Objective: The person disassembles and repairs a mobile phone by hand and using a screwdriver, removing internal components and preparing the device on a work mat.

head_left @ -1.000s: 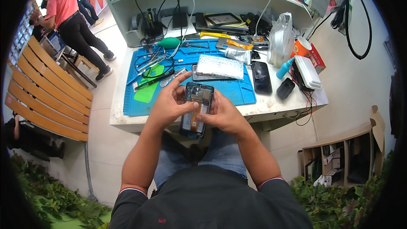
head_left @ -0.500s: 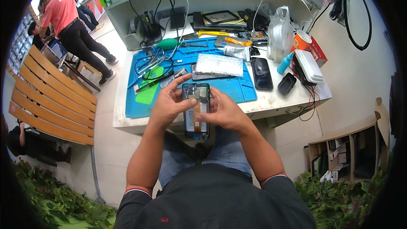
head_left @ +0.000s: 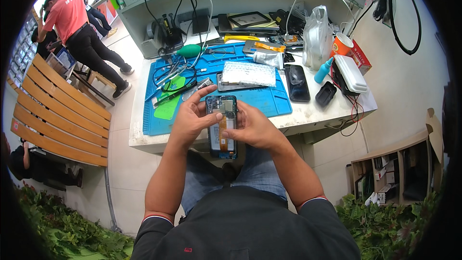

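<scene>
An opened smartphone (head_left: 228,148) is held upright between my two hands at the near edge of the bench. Its back is off, so the circuit board, battery and an orange flat cable are exposed. My left hand (head_left: 190,118) grips its left side, thumb resting on the upper inside and index finger stretched past the top. From the right side, my right hand (head_left: 255,124) grips it with the thumb pressed on the orange cable. Beyond the phone, a bubble-wrapped packet (head_left: 249,74) lies on a blue repair mat (head_left: 156,124).
Tools and cables, a green pad (head_left: 168,108) and a green bulb blower (head_left: 189,50) lie on the mat's left. To the right are a black phone (head_left: 297,84), a teal bottle (head_left: 323,71), a plastic bag (head_left: 316,43) and an orange cup (head_left: 341,44). A slatted wooden bench (head_left: 62,115) stands left.
Almost nothing differs. My hands keep the same hold on the opened phone, and the view has shifted very slightly.
</scene>
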The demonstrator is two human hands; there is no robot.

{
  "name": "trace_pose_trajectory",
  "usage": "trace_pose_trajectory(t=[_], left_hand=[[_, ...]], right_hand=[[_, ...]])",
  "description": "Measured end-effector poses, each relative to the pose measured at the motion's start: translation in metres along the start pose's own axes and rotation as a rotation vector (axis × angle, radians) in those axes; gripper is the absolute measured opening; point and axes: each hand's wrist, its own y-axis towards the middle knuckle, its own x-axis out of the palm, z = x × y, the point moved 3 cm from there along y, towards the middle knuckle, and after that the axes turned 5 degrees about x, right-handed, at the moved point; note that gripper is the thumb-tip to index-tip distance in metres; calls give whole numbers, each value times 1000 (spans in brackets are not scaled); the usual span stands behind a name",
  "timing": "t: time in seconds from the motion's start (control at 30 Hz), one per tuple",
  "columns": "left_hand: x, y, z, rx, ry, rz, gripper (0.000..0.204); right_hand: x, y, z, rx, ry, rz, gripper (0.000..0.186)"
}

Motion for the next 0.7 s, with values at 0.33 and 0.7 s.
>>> trace_pose_trajectory(t=[0.33, 0.7], left_hand=[[1, -1, 1, 11, -12, -8, 85], [0, -6, 8, 312, 248, 12, 81]], right_hand=[[2, 0, -1, 36, 23, -26, 71], [6, -7, -11, 0, -89, 82, 71]])
